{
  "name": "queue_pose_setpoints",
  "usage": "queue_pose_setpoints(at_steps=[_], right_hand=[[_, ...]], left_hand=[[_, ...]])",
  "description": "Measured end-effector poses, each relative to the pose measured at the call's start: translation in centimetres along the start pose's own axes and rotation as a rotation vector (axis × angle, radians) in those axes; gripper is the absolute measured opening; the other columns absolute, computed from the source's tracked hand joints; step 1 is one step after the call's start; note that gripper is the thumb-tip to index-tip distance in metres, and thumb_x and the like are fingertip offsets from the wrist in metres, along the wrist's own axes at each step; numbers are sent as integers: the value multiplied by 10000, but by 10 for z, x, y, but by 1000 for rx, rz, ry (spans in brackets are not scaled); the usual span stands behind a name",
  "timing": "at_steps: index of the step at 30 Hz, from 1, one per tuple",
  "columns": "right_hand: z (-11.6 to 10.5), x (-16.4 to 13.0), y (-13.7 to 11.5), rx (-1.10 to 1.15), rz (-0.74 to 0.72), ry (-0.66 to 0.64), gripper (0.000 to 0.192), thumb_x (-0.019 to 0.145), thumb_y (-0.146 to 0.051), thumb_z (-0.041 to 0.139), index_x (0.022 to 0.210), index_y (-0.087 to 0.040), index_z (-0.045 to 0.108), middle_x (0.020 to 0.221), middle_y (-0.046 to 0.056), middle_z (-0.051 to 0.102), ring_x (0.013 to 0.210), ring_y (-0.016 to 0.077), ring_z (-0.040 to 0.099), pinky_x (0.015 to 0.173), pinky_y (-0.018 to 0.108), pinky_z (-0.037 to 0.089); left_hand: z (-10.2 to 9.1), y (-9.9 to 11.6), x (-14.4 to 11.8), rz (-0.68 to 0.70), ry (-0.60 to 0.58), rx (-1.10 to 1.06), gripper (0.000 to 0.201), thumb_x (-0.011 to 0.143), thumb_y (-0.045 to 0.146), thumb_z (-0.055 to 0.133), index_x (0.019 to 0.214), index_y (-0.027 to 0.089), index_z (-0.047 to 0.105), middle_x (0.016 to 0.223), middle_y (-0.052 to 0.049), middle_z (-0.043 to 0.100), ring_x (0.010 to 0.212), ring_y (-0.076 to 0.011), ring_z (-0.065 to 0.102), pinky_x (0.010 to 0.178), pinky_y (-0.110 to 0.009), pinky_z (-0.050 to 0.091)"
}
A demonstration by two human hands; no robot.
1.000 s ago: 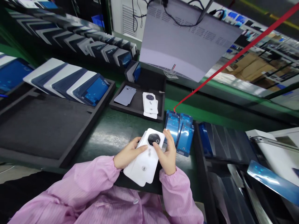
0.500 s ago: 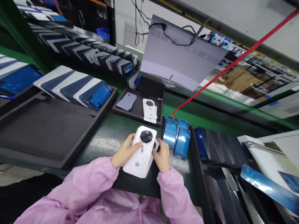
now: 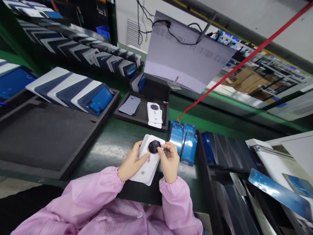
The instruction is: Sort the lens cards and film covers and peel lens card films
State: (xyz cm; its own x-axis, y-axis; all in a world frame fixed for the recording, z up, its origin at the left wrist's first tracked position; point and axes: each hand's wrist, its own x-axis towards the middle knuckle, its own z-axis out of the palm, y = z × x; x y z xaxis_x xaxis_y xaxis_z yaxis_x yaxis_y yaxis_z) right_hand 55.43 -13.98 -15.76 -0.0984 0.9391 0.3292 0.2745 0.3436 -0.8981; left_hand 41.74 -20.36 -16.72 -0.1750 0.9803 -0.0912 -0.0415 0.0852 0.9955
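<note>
Change: the right hand (image 3: pixel 168 161) has been shifted onto the camera ring (image 3: pixel 154 147).
White cover (image 3: pixel 148 160): gripped by left hand (image 3: pixel 130 161).
Right fingers: pinched at ring.
Blue films (image 3: pixel 183 142): just right of cover.

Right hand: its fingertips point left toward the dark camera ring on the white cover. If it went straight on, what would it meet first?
The right hand would likely meet the camera ring on the white back cover, then the left hand; depth is unclear.
</note>
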Motion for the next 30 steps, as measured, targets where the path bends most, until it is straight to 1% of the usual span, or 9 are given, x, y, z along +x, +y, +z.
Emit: queue_pose_setpoints(at_steps=[3, 7, 9, 14, 19, 22, 26, 28, 30], right_hand=[[-1, 0, 2, 70, 48, 4, 74, 759, -240, 660, 763, -173, 628, 979, 65, 536, 934, 190, 550, 701, 295, 459], [-1, -1, 2, 139, 83, 21, 147, 752, -242, 664, 871, -186, 599, 988, 57, 526, 874, 171, 552, 673, 284, 460], [-2, -1, 1, 118, 74, 4, 163, 758, -242, 656, 900, -191, 595, 997, 59, 523, 877, 173, 549, 671, 284, 459], [-4, 0, 1, 58, 61, -12, 102, 773, -262, 641, 832, -183, 614, 1022, 73, 523, 924, 189, 548, 691, 297, 460], [-4, 1, 2, 52, 38, -9, 80, 782, -241, 637, 751, -175, 604, 985, 71, 536, 936, 201, 552, 718, 321, 470], [-4, -3, 0, -63, -89, 10, 64, 809, -215, 609, 756, -183, 596, 1022, 80, 539, 989, 223, 545, 815, 398, 463], [-3, -11, -4, -291, -431, 73, 72, 813, -140, 592, 770, -198, 586, 1137, 85, 542, 1180, 284, 458, 959, 518, 374], [-3, -15, -4, -374, -548, 136, 91, 793, -117, 612, 767, -202, 591, 1166, 84, 543, 1254, 313, 389, 972, 534, 353], [-1, -17, -3, -397, -624, 137, 112, 788, -100, 613, 763, -207, 590, 1091, 69, 594, 1232, 299, 429, 965, 520, 358]], left_hand=[[1, -1, 0, 22, -8, 41, 413, 870, 355, 528, 1231, 234, 368, 1076, -54, 612, 897, -192, 625, 771, -330, 507], [1, -3, 1, 27, -4, 62, 425, 865, 370, 534, 1229, 223, 372, 1120, -74, 605, 938, -206, 616, 763, -326, 505], [1, -3, 1, 28, 0, 71, 427, 862, 370, 537, 1226, 217, 376, 1121, -78, 609, 952, -210, 613, 760, -321, 504], [2, -3, -1, 14, -12, 125, 427, 865, 360, 524, 1236, 214, 372, 1066, -71, 636, 867, -204, 639, 722, -314, 503], [3, -2, -3, 13, -10, 185, 446, 860, 364, 525, 1245, 202, 367, 1083, -91, 632, 885, -226, 641, 723, -327, 497], [3, 0, -2, -8, -5, 107, 428, 855, 357, 537, 1224, 210, 377, 1019, -69, 643, 832, -211, 643, 703, -324, 505], [3, 2, -1, -68, -14, -106, 411, 846, 346, 559, 1197, 229, 380, 981, -39, 633, 796, -180, 635, 681, -306, 523], [2, 3, 0, -87, -15, -143, 405, 838, 338, 572, 1184, 231, 390, 963, -28, 628, 781, -169, 626, 664, -290, 519], [2, 3, 1, -109, -1, -154, 400, 835, 333, 575, 1177, 227, 397, 948, -25, 626, 771, -166, 620, 645, -279, 510]])
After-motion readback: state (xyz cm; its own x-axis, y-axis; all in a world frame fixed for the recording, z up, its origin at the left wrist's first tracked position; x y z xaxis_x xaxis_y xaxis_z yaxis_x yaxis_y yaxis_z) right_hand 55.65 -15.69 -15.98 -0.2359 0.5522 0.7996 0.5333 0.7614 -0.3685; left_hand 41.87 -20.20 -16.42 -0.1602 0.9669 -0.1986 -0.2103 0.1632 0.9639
